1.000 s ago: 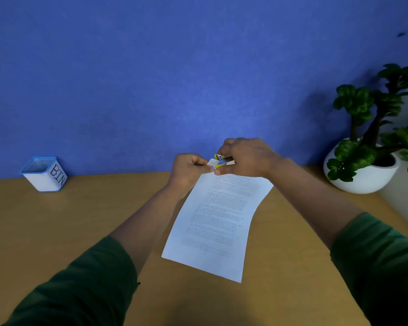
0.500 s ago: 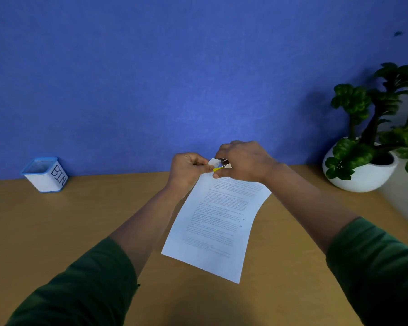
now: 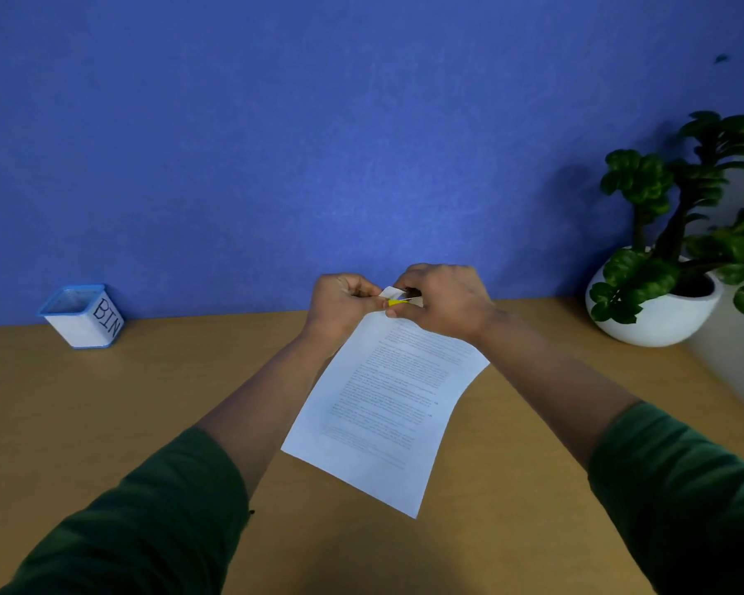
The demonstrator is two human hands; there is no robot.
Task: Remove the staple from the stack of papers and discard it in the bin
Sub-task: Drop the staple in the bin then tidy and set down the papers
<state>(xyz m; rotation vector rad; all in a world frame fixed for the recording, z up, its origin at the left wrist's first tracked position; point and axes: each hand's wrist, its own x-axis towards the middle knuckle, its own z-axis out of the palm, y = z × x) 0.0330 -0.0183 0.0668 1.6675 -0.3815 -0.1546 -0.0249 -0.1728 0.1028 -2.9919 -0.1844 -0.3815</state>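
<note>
A stack of printed white papers [image 3: 387,401] is held up over the wooden desk, hanging down from its far corner. My left hand [image 3: 340,304] pinches that top corner, which is folded back. My right hand [image 3: 441,300] grips a small yellow staple remover [image 3: 398,301] pressed against the same corner. The staple itself is hidden between my fingers. A small white bin with a blue rim [image 3: 82,315], lettered BIN, stands at the far left against the blue wall.
A green plant in a round white pot [image 3: 658,311] sits at the far right of the desk [image 3: 104,423]. The blue wall [image 3: 318,143] closes off the back edge.
Both hands and the paper's top corner have dropped slightly. The yellow remover has sunk deeper behind my right fingers, so less of it shows.
</note>
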